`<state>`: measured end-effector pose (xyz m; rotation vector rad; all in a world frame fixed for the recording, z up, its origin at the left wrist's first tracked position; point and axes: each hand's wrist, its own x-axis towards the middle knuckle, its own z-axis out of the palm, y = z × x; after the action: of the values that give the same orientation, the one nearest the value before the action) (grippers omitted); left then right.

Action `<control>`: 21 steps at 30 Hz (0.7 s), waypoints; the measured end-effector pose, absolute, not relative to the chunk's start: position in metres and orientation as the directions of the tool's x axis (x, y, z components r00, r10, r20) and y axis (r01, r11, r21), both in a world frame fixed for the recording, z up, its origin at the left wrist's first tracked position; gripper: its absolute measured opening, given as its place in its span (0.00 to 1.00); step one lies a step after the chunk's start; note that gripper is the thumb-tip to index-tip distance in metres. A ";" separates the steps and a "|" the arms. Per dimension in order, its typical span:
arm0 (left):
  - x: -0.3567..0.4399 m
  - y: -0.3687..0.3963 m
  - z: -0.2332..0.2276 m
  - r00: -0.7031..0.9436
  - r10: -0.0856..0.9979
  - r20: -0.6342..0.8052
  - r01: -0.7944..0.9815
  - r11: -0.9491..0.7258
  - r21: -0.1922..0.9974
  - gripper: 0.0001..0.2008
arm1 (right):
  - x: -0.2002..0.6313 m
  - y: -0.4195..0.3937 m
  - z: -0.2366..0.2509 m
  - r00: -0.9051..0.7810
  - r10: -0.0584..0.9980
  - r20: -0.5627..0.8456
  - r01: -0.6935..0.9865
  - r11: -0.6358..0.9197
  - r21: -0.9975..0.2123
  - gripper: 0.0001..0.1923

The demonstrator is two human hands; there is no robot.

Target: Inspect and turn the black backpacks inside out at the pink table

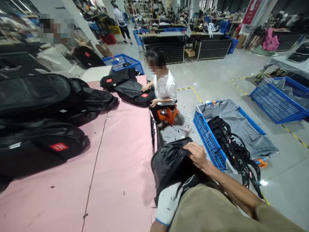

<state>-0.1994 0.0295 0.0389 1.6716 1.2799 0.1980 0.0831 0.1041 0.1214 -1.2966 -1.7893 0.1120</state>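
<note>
A black fabric bag (169, 158) rests against my lap at the side of the pink-covered table (125, 154). My right hand (198, 155), bare, is closed on the bag's upper edge and lifts it, so a dark opening shows below. In a white glove with a blue cuff, my left hand (169, 199) lies at the bag's lower side; its fingers are hidden by the fabric. A black strap with white print (189, 182) shows beside the glove.
Black backpacks (38, 145) with red labels lie on the table's left. Across the corner, a seated co-worker (165, 85) handles a black backpack (132, 88). To my right stands a blue crate (210, 145) lined with plastic, black straps (231, 145) hanging over its edge. Another blue crate (272, 103) stands beyond.
</note>
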 end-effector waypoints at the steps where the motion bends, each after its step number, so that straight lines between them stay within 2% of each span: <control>1: -0.191 0.035 0.049 0.494 0.858 -0.139 0.587 -0.211 0.781 0.17 | 0.100 0.098 0.125 -0.005 0.802 0.597 0.749 0.399 -0.530 0.16; 2: -0.182 0.042 0.061 0.525 0.835 0.164 0.520 -0.467 0.715 0.21 | 0.115 0.094 0.129 0.028 0.800 0.599 0.778 0.359 -0.516 0.15; 3: -0.171 0.052 0.073 0.508 0.752 0.420 0.475 -0.651 0.592 0.26 | 0.128 0.092 0.132 0.055 0.794 0.605 0.802 0.327 -0.501 0.15; 4: -0.158 0.065 0.086 0.454 0.668 0.590 0.469 -0.742 0.479 0.31 | 0.141 0.092 0.134 0.078 0.783 0.617 0.819 0.302 -0.487 0.14; 5: -0.143 0.081 0.097 0.397 0.617 0.680 0.501 -0.766 0.402 0.36 | 0.152 0.094 0.135 0.097 0.770 0.630 0.832 0.285 -0.476 0.13; 6: -0.125 0.099 0.106 0.355 0.623 0.697 0.550 -0.742 0.383 0.41 | 0.162 0.097 0.135 0.116 0.761 0.638 0.840 0.268 -0.472 0.12; 8: -0.088 0.140 0.112 0.323 0.674 0.665 0.592 -0.692 0.414 0.48 | 0.180 0.108 0.130 0.152 0.760 0.632 0.842 0.236 -0.486 0.13; 9: -0.070 0.162 0.110 0.325 0.695 0.641 0.585 -0.680 0.442 0.47 | 0.189 0.115 0.125 0.169 0.773 0.612 0.837 0.216 -0.504 0.14; 14: -0.011 0.258 0.079 0.330 0.778 0.535 0.459 -0.628 0.629 0.34 | 0.239 0.172 0.102 0.242 0.894 0.377 0.746 0.076 -0.662 0.21; 16: 0.000 0.289 0.071 0.306 0.870 0.387 0.450 -0.491 0.746 0.24 | 0.260 0.207 0.094 0.238 0.945 0.223 0.651 0.015 -0.759 0.21; 18: 0.009 0.317 0.067 0.300 0.943 0.142 0.446 -0.271 0.853 0.17 | 0.276 0.247 0.081 0.206 0.978 0.038 0.524 -0.077 -0.848 0.22; 21: 0.024 0.353 0.057 0.280 0.945 -0.168 0.337 0.068 0.939 0.14 | 0.283 0.306 0.049 0.204 0.959 -0.199 0.324 -0.258 -0.910 0.24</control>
<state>0.0236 0.3528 0.0571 1.4788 1.2545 0.7152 0.2831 0.3061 0.0488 -1.7232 -1.2110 1.0606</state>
